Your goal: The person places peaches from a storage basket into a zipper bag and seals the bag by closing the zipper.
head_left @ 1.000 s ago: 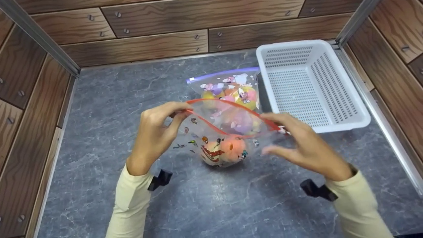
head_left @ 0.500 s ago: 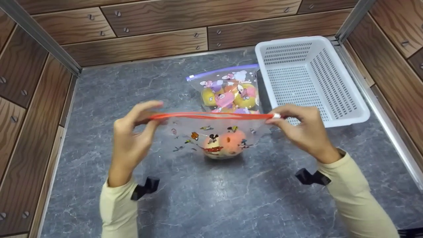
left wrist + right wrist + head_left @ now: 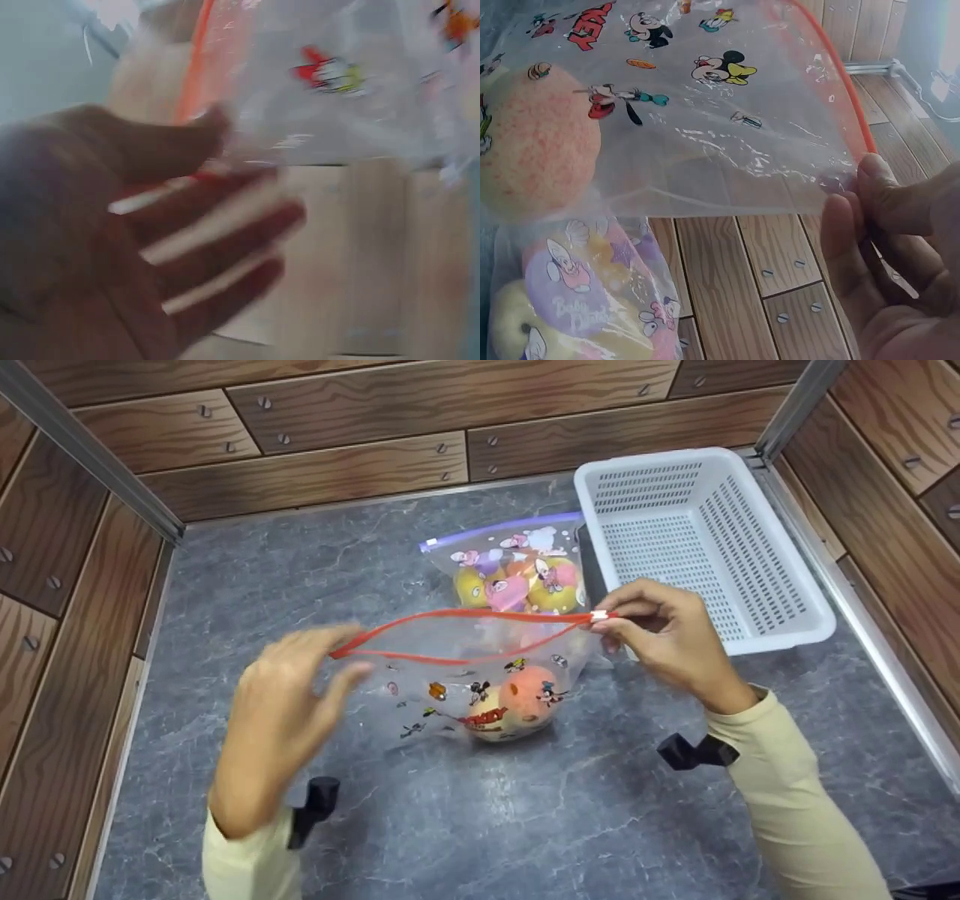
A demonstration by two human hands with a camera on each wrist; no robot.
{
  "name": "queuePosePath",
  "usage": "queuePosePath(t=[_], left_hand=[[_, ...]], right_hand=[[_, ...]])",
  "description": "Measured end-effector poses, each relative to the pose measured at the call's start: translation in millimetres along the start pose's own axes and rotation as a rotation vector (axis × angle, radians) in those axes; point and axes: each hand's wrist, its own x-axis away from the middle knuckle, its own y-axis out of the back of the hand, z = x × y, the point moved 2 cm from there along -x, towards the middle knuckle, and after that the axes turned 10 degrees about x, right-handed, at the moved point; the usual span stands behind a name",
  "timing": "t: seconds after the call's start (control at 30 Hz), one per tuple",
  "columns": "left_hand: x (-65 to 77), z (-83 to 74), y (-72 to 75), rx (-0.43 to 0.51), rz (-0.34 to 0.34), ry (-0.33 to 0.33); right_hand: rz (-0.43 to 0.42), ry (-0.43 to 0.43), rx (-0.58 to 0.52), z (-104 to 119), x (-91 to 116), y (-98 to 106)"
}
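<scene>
A clear zip bag (image 3: 442, 690) with a red zip edge and cartoon prints stands on the table, its mouth gaping. Inside lie a pinkish-orange round fruit (image 3: 531, 694) and a paler one partly behind the print. At the zip's right end, by the white slider (image 3: 599, 616), my right hand (image 3: 664, 637) pinches the bag between thumb and fingers. My left hand (image 3: 281, 720) is at the zip's left end, thumb apart from the fairly straight fingers; in the left wrist view its fingers (image 3: 225, 247) are spread and blurred beside the bag's corner.
Behind it lies a second zip bag (image 3: 487, 562) with a purple zip, holding several yellow and pink fruits. A white perforated basket (image 3: 817, 622) stands at the back right. Wood-patterned walls (image 3: 345, 457) enclose the grey marbled table (image 3: 510, 825).
My right hand first stood off the zip, then took hold at the slider. My left hand moved left and towards me, loosening its pinch. The bag's mouth was drawn straight, then gaped again.
</scene>
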Motion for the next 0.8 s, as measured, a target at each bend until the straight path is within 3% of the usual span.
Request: queuePosePath(t=[0.1,0.2,0.27,0.37,0.47,0.57,0.8], left_hand=[[-15.3,-37.7,-15.9,-0.138,0.020,-0.141],[-39.1,-69.0,-49.5,-0.190,0.069,-0.294],[-53.8,-81.8,-74.1,-0.226,0.122,-0.341],[-69.7,-90.8,-103.3,-0.309,0.201,-0.334],[-78.0,-92.7,-120.5,-0.389,0.229,-0.290],[-81.7,-92.4,-128.8,-0.427,0.225,-0.267],[-84.8,-93.1,-131.5,-0.388,0.214,-0.259]], right_hand=[[-0.066,-0.009,-0.091,-2,1,-3],[-0.101,-0.005,-0.141,-3,1,-6],[-0.106,0.001,-0.168,-4,2,-9],[-0.114,0.013,-0.203,-4,3,-13],[-0.123,0.025,-0.222,-3,4,-17],[-0.150,0.037,-0.206,-1,6,-18],[-0.249,0.080,-0.054,4,8,-22]])
